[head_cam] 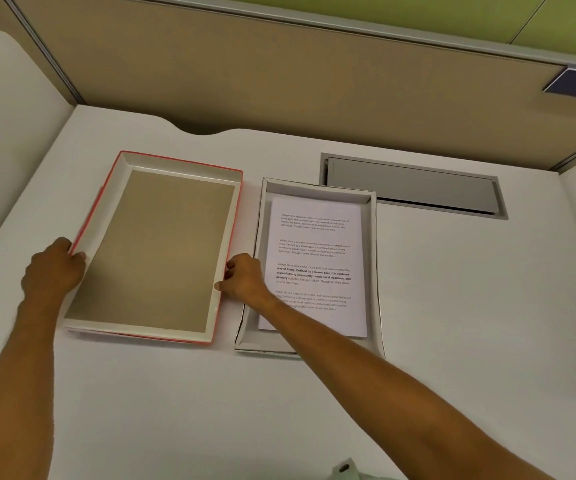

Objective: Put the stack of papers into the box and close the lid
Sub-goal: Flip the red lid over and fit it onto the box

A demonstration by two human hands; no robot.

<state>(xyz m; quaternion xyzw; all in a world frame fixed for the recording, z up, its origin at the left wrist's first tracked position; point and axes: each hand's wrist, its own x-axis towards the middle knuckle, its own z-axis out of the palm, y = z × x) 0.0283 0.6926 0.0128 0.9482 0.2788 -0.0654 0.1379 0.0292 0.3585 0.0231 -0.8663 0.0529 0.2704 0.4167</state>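
A shallow white box (373, 258) lies open on the desk, right of centre. Inside it rests the stack of papers (317, 247), printed text facing up. To its left lies the lid (162, 244), upside down, red outside with a brown inner face and white walls. My left hand (52, 268) grips the lid's left wall, thumb over the rim. My right hand (245, 277) grips the lid's right wall, and my forearm crosses the box's near left corner and hides part of the papers.
A grey cable hatch (414, 185) is set into the white desk (470, 306) behind the box. Brown partition panels (279, 74) wall the desk at the back and sides. A small pale object (347, 469) shows at the bottom edge.
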